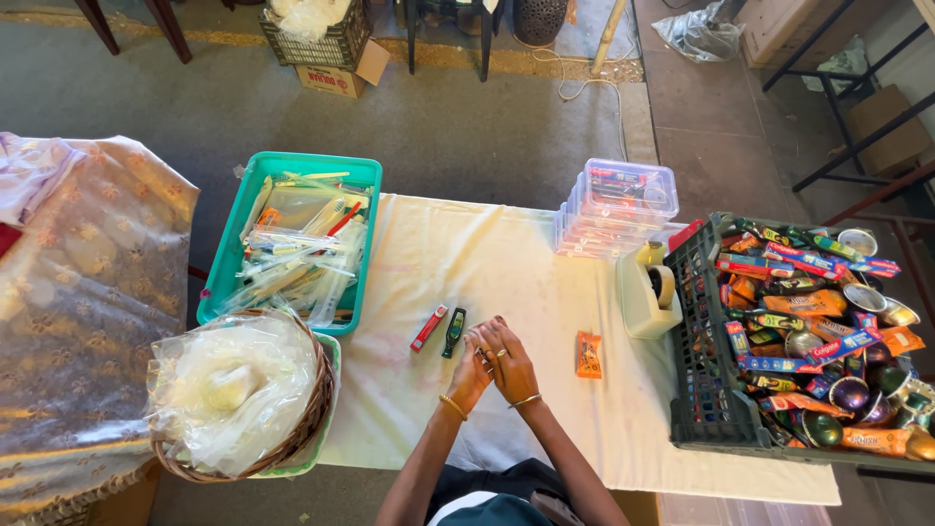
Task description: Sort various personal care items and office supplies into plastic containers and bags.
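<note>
- Left hand [471,375] and right hand [508,360] pressed together at table centre, fingers curled round something small; what it is cannot be told.
- Dark green packet [454,332] just left of the hands, red packet [429,327] beside it.
- Orange sachet [588,355] lies right, apart.
- White cloth [487,263] beneath all.

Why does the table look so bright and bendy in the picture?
Head view: daylight washes the white tablecloth pale; glare sits on the plastic bags in the basket; the wide lens curves the edges; both hands look sharp, with little shadow.
</note>
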